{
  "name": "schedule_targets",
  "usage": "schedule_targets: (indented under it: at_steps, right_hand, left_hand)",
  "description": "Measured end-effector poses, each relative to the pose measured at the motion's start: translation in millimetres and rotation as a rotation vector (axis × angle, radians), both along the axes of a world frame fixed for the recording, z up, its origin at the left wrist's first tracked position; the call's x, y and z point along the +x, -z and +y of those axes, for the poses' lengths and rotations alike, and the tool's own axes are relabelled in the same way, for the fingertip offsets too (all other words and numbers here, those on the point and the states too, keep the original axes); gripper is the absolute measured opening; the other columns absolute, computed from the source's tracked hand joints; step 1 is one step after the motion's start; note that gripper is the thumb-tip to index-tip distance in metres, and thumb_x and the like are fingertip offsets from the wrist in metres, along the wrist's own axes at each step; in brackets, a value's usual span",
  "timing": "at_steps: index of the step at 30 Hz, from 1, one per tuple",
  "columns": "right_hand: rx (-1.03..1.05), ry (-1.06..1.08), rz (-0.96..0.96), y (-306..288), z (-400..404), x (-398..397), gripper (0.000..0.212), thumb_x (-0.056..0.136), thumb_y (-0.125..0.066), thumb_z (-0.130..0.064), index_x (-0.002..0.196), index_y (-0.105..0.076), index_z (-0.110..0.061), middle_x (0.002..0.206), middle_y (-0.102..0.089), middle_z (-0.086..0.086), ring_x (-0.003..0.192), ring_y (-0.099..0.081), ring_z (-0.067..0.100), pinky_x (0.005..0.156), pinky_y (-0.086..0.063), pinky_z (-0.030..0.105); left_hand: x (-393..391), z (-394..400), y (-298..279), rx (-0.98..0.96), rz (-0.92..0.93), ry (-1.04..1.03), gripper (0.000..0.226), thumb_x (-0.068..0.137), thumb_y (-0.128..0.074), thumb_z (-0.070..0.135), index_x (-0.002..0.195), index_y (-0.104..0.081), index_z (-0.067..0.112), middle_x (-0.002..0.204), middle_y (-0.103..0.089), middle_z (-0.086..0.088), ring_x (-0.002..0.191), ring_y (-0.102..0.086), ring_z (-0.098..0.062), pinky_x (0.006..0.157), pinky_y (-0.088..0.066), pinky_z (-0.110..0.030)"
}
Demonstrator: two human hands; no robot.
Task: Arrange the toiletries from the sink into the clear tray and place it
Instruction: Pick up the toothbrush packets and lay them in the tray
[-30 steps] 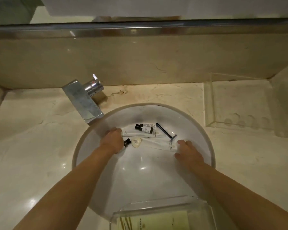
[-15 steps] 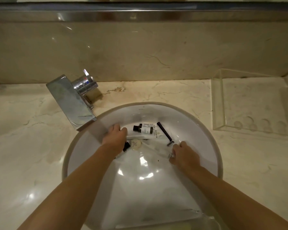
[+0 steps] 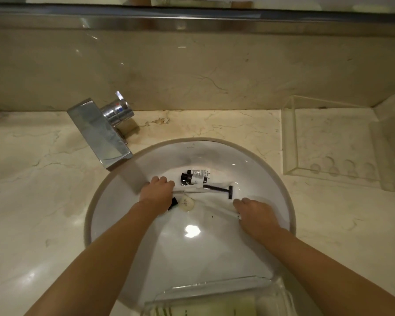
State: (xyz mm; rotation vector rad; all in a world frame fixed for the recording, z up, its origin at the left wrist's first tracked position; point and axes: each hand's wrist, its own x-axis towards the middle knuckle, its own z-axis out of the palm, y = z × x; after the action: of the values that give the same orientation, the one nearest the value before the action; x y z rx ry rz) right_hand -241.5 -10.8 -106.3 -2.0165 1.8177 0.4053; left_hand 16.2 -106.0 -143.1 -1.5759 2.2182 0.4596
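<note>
Early going: left hand (image 3: 156, 192) curls round a white packet (image 3: 192, 190), right hand (image 3: 255, 213) grips another white piece. Bottles (image 3: 193, 177), razor (image 3: 219, 190), soap (image 3: 187, 203) sit mid-sink (image 3: 105, 201); clear tray (image 3: 214, 293) waits at six o'clock.

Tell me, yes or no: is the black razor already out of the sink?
No, the black razor lies inside the sink, between the left hand and right hand.

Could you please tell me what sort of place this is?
Most likely a hotel bathroom: a white sink set in a marble counter, a chrome tap, and small toiletries like a razor and bottle.
</note>
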Motion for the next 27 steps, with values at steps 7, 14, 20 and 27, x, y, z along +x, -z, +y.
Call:
schedule_targets:
  at_steps: [7, 14, 20, 27]
  right_hand:
    - [0.117, 0.401, -0.429, -25.5, 0.2, -1.1, 0.016, 0.091, -0.059, -0.032, 0.106, -0.056, -0.025, 0.084, -0.067, 0.003, 0.068, -0.059, 0.017, 0.067, -0.048, 0.030]
    - [-0.249, 0.135, -0.221, -57.8, 19.4, 5.4, 0.018, 0.092, -0.055, -0.021, 0.109, -0.060, -0.020, 0.097, -0.063, 0.000, 0.077, -0.061, 0.024, 0.056, -0.044, 0.032]
    - [-0.369, 0.267, -0.431, -83.9, 47.8, 8.3, 0.011, 0.091, -0.058, -0.016, 0.101, -0.060, -0.014, 0.088, -0.063, 0.002, 0.069, -0.060, 0.024, 0.056, -0.045, 0.035]
    - [0.091, 0.854, -0.997, -119.5, 84.8, 14.0, 0.011, 0.093, -0.052, -0.013, 0.094, -0.060, -0.004, 0.075, -0.067, 0.013, 0.049, -0.053, 0.017, 0.048, -0.041, 0.025]
  left_hand:
    - [8.2, -0.1, -36.5, 0.200, 0.375, -0.245, 0.024, 0.096, -0.045, 0.020, 0.117, -0.055, 0.012, 0.104, -0.065, -0.011, 0.091, -0.060, -0.028, 0.075, -0.046, -0.034]
    - [21.8, 16.2, -88.7, 0.659, 0.727, -0.822, 0.020, 0.096, -0.049, 0.012, 0.108, -0.064, 0.011, 0.087, -0.057, -0.007, 0.071, -0.051, -0.017, 0.059, -0.042, -0.025]
    - [28.1, 54.9, -128.9, 0.557, 0.829, -0.806, 0.023, 0.092, -0.048, 0.000, 0.111, -0.052, 0.011, 0.093, -0.071, -0.012, 0.074, -0.069, -0.025, 0.066, -0.056, -0.032]
    - [28.7, 106.9, -154.4, 0.215, 0.817, -0.679, 0.022, 0.089, -0.041, -0.006, 0.094, -0.039, 0.015, 0.090, -0.071, -0.014, 0.073, -0.066, -0.027, 0.065, -0.051, -0.036]
